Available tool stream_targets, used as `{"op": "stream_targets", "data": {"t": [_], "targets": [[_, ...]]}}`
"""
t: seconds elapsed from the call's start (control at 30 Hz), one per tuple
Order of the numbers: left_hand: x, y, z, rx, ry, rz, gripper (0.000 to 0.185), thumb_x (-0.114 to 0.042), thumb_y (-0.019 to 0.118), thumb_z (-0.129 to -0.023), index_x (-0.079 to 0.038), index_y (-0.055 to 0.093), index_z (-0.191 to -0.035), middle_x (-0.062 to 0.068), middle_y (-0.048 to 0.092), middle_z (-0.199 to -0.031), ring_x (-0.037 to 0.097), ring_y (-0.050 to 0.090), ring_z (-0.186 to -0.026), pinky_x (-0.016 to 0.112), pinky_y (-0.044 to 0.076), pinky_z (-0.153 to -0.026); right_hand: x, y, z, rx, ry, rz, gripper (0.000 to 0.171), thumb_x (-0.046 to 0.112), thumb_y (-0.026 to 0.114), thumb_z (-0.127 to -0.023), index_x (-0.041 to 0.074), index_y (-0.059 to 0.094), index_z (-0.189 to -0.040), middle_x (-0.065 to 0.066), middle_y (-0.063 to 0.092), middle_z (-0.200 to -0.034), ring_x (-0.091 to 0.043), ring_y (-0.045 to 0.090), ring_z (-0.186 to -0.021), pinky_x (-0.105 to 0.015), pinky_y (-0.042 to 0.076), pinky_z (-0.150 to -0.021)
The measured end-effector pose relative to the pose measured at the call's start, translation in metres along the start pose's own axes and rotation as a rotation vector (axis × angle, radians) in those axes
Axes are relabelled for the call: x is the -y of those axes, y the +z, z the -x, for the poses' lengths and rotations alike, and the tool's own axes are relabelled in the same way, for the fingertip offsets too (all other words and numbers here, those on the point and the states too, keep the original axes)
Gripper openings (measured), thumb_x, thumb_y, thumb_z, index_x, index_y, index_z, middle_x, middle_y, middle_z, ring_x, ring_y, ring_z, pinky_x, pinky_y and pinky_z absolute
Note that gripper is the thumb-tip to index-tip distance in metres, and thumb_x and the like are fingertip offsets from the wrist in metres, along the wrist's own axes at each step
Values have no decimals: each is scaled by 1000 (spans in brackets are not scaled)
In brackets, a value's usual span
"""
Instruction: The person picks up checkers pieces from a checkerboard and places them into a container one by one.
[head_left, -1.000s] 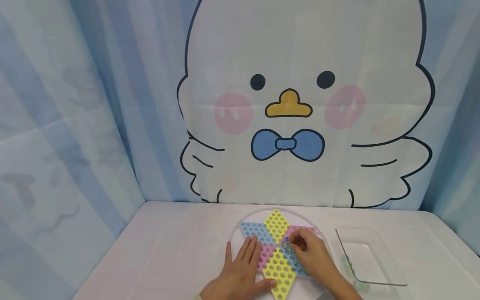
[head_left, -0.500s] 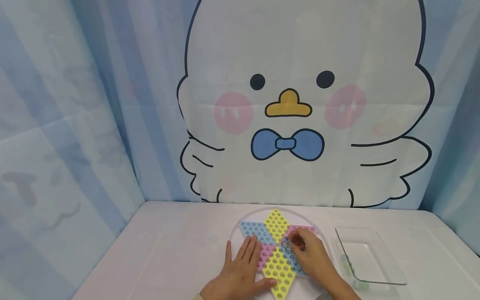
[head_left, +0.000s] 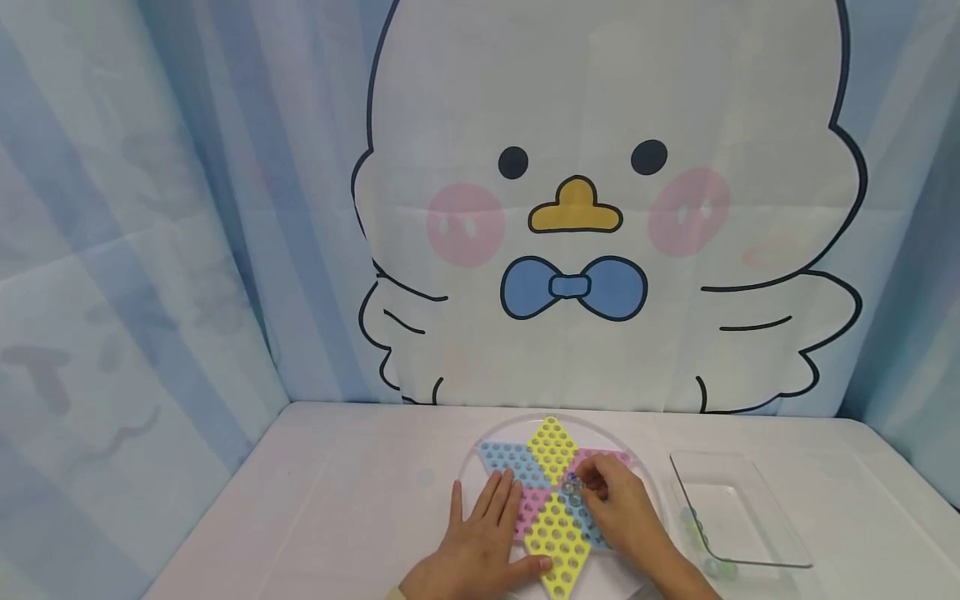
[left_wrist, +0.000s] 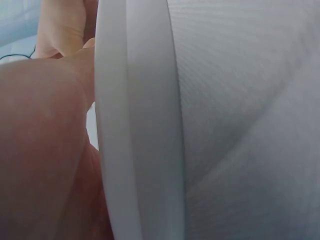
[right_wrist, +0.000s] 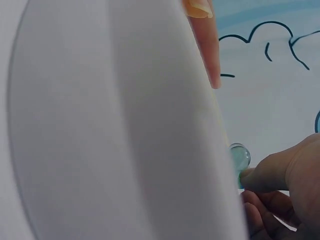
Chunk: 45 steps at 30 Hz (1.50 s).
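A white casing [left_wrist: 140,125] fills most of both wrist views, hiding the board [head_left: 553,454] beneath, while in the head view both forearms are cut off by the lower edge, and the marbles [head_left: 697,527] along the clear tray [head_left: 738,508] are too small to count.

Soft even light, faint shadows; head view sharp; wrist views blurred, mostly blocked.
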<state>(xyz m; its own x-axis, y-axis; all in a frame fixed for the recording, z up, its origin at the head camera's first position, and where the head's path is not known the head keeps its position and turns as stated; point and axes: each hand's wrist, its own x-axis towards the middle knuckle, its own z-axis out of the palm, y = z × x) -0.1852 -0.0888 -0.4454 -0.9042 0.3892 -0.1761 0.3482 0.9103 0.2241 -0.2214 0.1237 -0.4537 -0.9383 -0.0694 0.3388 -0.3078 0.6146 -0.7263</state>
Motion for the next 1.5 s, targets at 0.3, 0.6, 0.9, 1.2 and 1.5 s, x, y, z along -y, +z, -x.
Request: {"op": "stream_targets", "data": {"t": [0.3, 0.6, 0.9, 1.2, 1.5], "targets": [[3, 2, -1, 16, 1, 31, 105, -85, 33, -85, -13, 19, -160, 6, 11, -168, 25, 8, -156, 69, 2, -116, 1, 1, 1, 5, -13, 13, 26, -11, 69, -79, 9, 65, -94, 1, 63, -89, -7, 58, -82, -20, 51, -73], [2, 3, -1, -4, 8, 9, 104, -84, 33, -85, -13, 19, -159, 6, 10, -168, 25, 8, -156, 69, 3, -116, 3, -1, 2, 10, -30, 25, 25, -11, 70, -79, 10, 65, -93, 2, 63, -89, -7, 58, -82, -20, 51, -72], [2, 3, 1, -20, 15, 15, 105, -85, 33, -85, -12, 19, -159, 6, 11, -168, 25, 9, -156, 69, 3, -116, 4, -1, 3, 18, -18, 33, 25, -10, 71, -80, 10, 65, -93, 2, 63, -89, -7, 57, -82, -21, 51, -73], [1, 2, -1, -5, -1, 18, 106, -86, 31, -84, -13, 19, -160, 5, 10, -169, 24, 9, -156, 68, 2, -117, 3, -3, 1, 23, -7, 18, 24, -9, 71, -80, 10, 65, -94, 2, 63, -89, -6, 58, -82, -20, 51, -73], [1, 2, -1, -8, 0, 11, 106, -86, 32, -84, -13, 19, -160, 5, 10, -169, 24, 8, -156, 68, 2, -117, 2, -2, 1, 28, -1, 31, 23, -8, 72, -80, 10, 66, -94, 2, 64, -88, -5, 57, -81, -20, 51, -73]]}}
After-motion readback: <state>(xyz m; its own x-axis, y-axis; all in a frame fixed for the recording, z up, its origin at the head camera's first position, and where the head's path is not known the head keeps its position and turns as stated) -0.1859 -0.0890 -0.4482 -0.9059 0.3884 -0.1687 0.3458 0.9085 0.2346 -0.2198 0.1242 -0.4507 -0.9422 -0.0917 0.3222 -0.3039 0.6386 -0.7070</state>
